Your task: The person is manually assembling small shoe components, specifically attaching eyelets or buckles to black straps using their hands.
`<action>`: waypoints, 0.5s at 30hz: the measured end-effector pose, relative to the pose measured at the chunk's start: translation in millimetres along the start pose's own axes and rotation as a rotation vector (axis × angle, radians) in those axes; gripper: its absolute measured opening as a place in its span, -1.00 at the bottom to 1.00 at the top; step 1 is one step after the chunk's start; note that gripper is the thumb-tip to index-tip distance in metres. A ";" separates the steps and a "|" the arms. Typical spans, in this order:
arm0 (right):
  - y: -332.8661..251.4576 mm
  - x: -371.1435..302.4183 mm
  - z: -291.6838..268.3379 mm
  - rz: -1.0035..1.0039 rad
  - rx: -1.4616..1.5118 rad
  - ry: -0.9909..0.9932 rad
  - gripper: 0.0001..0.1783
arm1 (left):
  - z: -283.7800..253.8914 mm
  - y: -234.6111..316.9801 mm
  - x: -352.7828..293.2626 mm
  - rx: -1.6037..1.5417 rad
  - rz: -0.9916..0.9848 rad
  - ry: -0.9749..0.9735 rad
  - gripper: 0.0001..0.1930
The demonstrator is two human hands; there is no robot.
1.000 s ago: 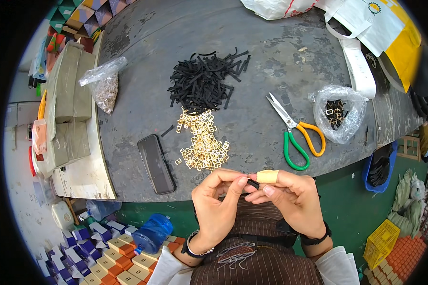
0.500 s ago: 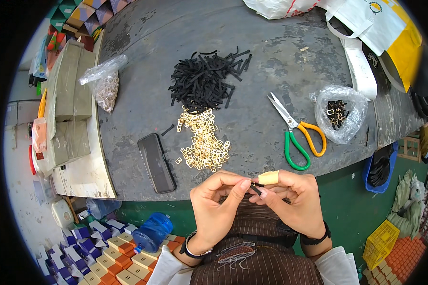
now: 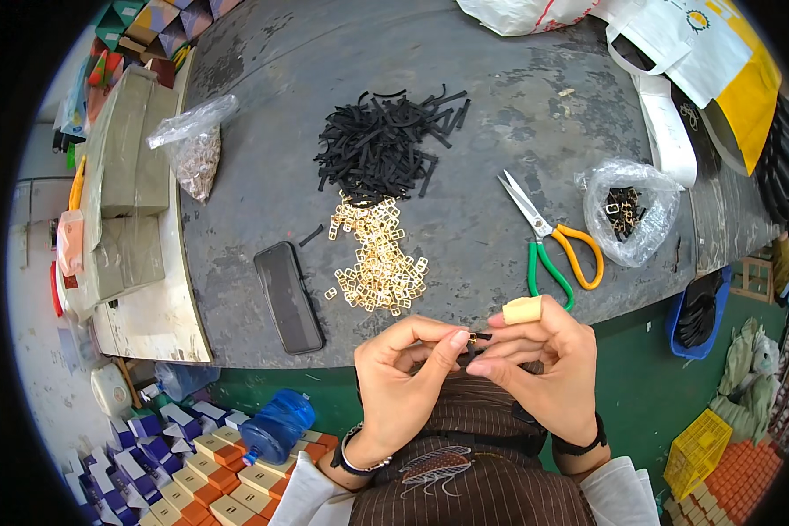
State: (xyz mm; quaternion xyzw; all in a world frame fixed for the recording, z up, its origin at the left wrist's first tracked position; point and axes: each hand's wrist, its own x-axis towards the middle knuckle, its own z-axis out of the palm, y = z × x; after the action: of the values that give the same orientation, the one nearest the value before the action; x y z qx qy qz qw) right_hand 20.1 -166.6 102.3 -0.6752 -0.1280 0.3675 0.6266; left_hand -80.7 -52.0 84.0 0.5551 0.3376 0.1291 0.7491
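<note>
Just past the table's near edge, my left hand (image 3: 409,379) pinches a small gold buckle with a short black strap (image 3: 484,337) through it, between thumb and forefinger. My right hand (image 3: 548,377) is curled close against it, its thumb and fingers at the strap's lower end. Yellow tape (image 3: 522,310) wraps the right forefinger, which is lifted a little off the strap. Beyond my hands lies a heap of gold buckles (image 3: 379,263). A pile of short black straps (image 3: 377,149) touches its far side.
Green-and-orange-handled scissors (image 3: 542,230) lie open on the right, beside a clear bag (image 3: 649,237) of buckled straps. At left are a phone (image 3: 289,298), a loose strap (image 3: 311,235) and a tied plastic bag (image 3: 200,162). White-and-yellow bags (image 3: 675,53) occupy the far right corner.
My right forefinger has lifted away from the strap, and the right hand has shifted slightly. The strap and buckle have turned in my fingers; the gold buckle shows more now.
</note>
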 end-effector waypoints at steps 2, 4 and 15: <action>-1.0 -0.4 1.3 -0.034 -0.038 0.008 -0.76 | 1.2 1.7 -0.3 0.012 -0.005 0.010 -0.93; -0.8 -0.8 1.3 -0.089 -0.123 -0.028 -0.78 | 4.0 5.5 -0.8 0.021 -0.015 0.019 -0.96; 6.4 -1.9 1.6 -0.116 -0.157 0.013 -0.87 | -1.0 -1.2 -2.1 0.002 0.004 -0.008 -0.92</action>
State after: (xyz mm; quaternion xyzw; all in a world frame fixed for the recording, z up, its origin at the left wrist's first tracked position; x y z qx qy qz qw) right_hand 15.9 -167.8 97.0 -0.7160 -0.1913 0.3149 0.5929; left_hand -83.2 -52.9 83.5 0.5572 0.3338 0.1280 0.7495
